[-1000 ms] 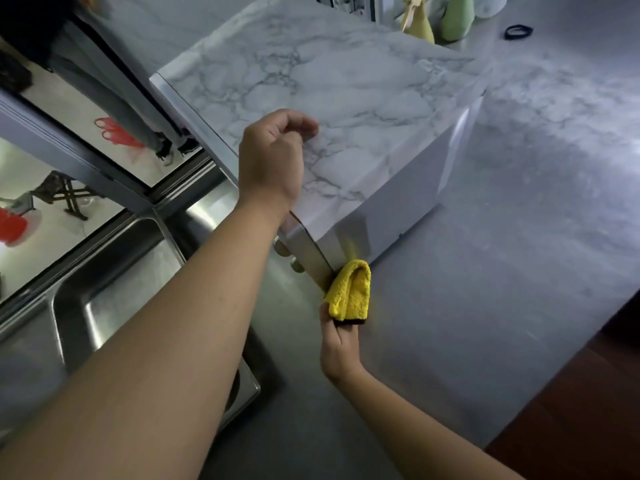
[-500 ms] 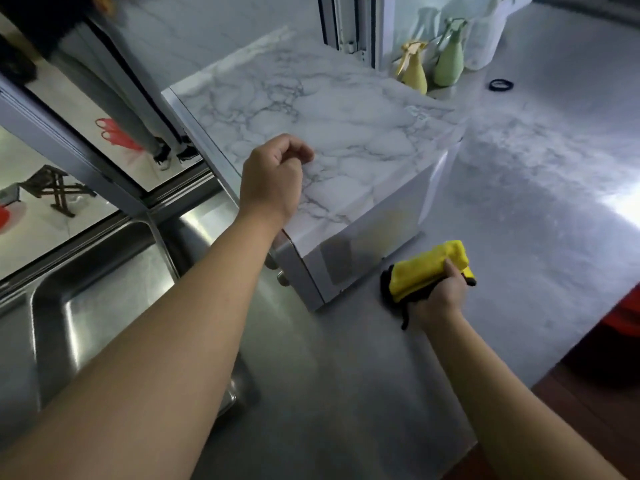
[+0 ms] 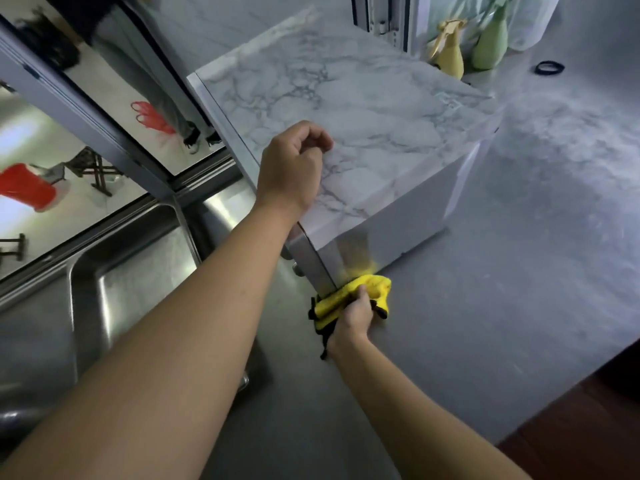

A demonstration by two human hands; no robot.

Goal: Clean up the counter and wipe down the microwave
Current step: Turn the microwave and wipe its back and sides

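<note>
Yellow cloth: a bunched microfibre cloth [image 3: 349,296] with black edging, low in the middle of the scene, pressed against the near bottom corner of the microwave where it meets the counter.
Right hand: the right hand [image 3: 353,315] grips the cloth, fingers curled over the bundle, holding it against the shiny side panel, which shows a yellow reflection.
Left hand: the left hand [image 3: 294,168] rests at the near left edge of the microwave's top, fingers curled loosely into a fist and holding nothing; it seems to steady the appliance.
Microwave: a box [image 3: 363,112] with a marble-patterned top and a pale glossy side, standing in the middle of the counter.
Counter: grey surface [image 3: 519,289] stretching to the right and near side.
Sink: a steel basin [image 3: 131,271] to the left, beside a window.
Far corner: a yellow spray bottle [image 3: 448,53] and a green bottle [image 3: 491,43] stand just behind the microwave; a black hair tie [image 3: 549,67] lies on the counter to their right.
Step in hand: probably wiping the microwave's lower side and corner.
Next move: likely a sweep of the cloth along the side panel, away from the corner, with firm pressure while the left hand braces the top.
</note>
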